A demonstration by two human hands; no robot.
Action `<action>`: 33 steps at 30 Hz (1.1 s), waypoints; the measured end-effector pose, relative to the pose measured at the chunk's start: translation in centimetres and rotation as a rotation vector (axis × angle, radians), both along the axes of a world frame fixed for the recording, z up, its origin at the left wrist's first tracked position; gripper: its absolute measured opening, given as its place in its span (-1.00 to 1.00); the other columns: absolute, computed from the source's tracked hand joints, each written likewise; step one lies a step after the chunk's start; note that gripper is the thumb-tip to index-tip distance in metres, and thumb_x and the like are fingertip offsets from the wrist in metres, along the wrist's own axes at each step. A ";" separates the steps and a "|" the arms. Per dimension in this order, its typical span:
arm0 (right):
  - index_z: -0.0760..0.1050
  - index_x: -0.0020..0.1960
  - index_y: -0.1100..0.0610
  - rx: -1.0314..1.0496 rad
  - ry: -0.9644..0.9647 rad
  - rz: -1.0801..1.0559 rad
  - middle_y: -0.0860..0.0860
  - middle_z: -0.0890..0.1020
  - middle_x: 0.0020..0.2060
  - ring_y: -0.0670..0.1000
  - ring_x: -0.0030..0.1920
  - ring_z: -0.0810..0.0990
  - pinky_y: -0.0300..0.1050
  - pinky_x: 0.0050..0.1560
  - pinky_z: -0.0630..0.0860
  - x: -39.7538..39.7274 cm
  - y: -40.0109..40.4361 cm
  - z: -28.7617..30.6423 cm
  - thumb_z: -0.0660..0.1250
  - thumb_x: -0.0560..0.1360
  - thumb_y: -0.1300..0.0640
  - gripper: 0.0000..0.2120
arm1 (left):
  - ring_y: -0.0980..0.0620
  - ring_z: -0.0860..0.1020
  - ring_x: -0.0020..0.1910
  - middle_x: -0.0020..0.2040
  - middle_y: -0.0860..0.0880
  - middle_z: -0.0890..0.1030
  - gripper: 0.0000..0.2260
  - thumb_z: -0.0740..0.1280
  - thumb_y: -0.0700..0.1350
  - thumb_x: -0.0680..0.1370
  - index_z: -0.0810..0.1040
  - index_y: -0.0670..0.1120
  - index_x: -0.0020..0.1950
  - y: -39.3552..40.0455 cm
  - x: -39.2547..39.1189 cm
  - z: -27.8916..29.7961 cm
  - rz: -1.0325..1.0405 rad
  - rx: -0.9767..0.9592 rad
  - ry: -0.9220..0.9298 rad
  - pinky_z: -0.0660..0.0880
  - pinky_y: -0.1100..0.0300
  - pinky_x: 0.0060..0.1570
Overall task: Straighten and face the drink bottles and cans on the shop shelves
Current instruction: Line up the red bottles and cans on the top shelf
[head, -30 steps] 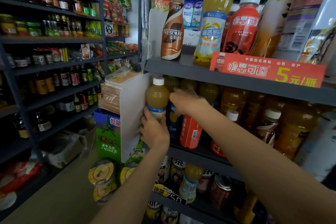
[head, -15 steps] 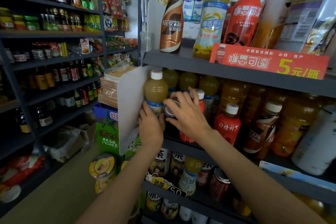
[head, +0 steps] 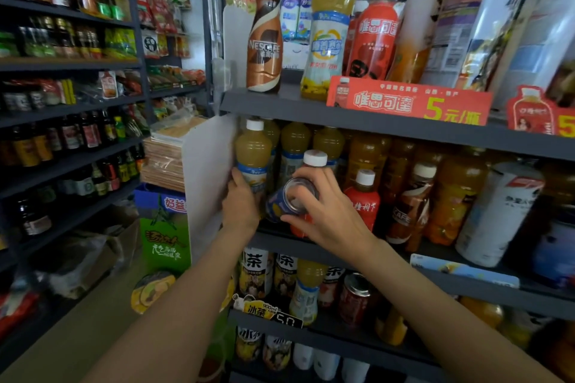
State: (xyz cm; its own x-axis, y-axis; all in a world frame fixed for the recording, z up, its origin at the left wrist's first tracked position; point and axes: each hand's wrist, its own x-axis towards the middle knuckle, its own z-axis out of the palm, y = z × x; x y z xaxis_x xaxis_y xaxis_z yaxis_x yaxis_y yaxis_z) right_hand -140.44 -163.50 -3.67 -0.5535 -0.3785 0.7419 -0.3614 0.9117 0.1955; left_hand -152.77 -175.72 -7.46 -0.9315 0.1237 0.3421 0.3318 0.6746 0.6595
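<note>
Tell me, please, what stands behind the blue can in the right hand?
Behind the blue can is a red bottle with a white cap; the can and right hand cover most of its body and label.

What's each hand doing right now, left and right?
Left hand: fingers wrapped round the yellow juice bottle on the middle shelf.
Right hand: grips a tilted blue can.

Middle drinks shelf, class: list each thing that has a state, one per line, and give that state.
Blue can: tipped, top end facing the camera, held by the right hand.
Yellow juice bottle: upright, capped, held by the left hand.
Red bottle: upright, capped.
Coffee bottle: leaning, capped.
</note>
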 end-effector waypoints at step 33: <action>0.21 0.40 0.10 -0.864 0.360 -0.036 0.06 0.45 0.21 0.01 0.20 0.48 -0.03 0.17 0.51 13.2 6.8 19.2 0.49 0.38 0.03 -0.30 | 0.15 0.47 0.18 0.22 -0.05 0.46 -0.60 0.29 -0.29 0.53 0.27 -0.13 0.33 14.1 19.7 19.7 -0.949 0.825 0.402 0.44 0.38 0.13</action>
